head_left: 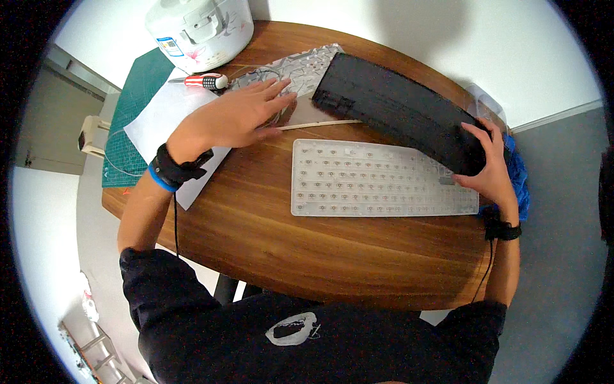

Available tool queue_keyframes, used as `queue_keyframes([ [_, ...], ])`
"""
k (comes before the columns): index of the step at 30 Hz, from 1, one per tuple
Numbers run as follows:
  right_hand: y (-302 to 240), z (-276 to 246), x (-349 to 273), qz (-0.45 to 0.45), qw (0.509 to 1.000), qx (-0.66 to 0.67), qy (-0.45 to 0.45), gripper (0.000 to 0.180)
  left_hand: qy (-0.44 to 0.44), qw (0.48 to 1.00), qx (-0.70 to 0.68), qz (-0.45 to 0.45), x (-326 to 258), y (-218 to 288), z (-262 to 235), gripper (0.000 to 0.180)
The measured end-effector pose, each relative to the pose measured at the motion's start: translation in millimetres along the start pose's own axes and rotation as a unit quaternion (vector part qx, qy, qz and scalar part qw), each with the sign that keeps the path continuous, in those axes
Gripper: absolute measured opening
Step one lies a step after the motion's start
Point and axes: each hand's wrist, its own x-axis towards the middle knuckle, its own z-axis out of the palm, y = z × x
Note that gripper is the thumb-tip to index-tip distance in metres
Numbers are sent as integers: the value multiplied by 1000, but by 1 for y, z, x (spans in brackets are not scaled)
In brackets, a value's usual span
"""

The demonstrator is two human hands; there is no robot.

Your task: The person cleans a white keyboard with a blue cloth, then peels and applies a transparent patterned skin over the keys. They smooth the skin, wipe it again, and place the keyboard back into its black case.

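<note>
Wood-grained tabletop (pixel 243 237) beneath a flat translucent keyboard (pixel 377 182), left hand (pixel 243 115) splayed, right hand (pixel 491 160) curled around a long black slab (pixel 400 105).

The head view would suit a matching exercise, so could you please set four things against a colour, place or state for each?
1. cutting mat
2. long panel
3. keyboard plate
4. screwdriver

A. black, right hand on its right end
B. pale, lying flat
C. handle partly red-and-white striped
D. green, partly under white paper

Pairs: 1-D; 2-A; 3-B; 4-C
</note>
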Motion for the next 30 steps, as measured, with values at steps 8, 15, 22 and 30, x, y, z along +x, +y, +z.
queue_keyframes([
  [8, 21, 16, 6, 17, 992, -63, 109, 100, -1, 996, 57, -65, 27, -1, 5, 68],
  [15, 22, 25, 15, 44, 996, -44, 59, 93, -15, 997, 35, -65, 30, -1, 5, 74],
  [22, 27, 35, 14, 35, 997, -73, 15, 86, -15, 997, 55, -51, 29, -4, 4, 86],
  [30, 35, 46, 12, -9, 997, -76, -23, 64, -4, 998, 62, -31, 25, -2, 1, 97],
])
